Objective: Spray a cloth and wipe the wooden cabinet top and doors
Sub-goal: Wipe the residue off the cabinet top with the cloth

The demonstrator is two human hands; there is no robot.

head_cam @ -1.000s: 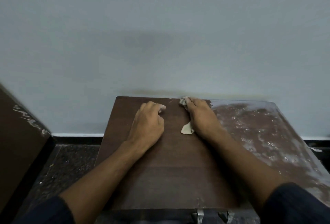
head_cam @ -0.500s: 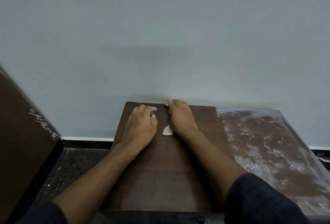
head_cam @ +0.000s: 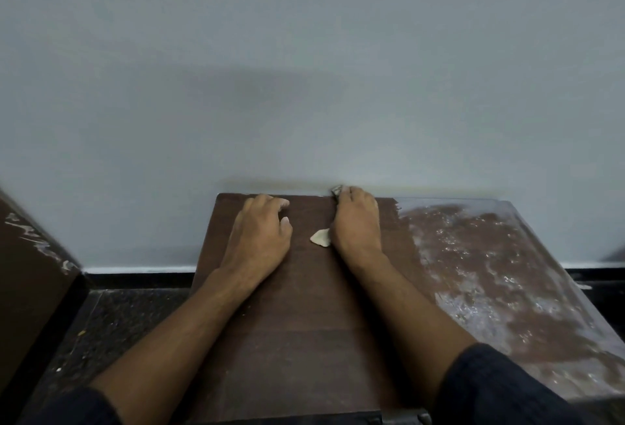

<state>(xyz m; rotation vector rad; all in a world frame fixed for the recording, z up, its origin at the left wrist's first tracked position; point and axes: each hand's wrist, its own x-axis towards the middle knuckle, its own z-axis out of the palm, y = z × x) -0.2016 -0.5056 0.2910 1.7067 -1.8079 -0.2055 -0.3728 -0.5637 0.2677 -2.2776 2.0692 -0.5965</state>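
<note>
The dark brown wooden cabinet top [head_cam: 297,330] fills the lower middle, its back edge against the wall. My right hand [head_cam: 356,221] presses a small pale cloth [head_cam: 320,238] flat at the back edge; a corner of the cloth sticks out left of the palm and another bit shows at the fingertips. My left hand [head_cam: 260,238] rests palm down on the wood just left of it, fingers curled, holding nothing. The right part of the top [head_cam: 490,272] is covered with whitish dust and smears. No spray bottle is in view.
A plain grey wall [head_cam: 304,69] rises directly behind the cabinet. A second dark wooden piece [head_cam: 30,275] with white scuffs stands at the left. Dark speckled floor [head_cam: 111,323] lies between them, with a black skirting along the wall.
My right hand slid the cloth left along the back edge, then back to the right. The left hand stayed flat on the wood. The camera view shifted slightly.
</note>
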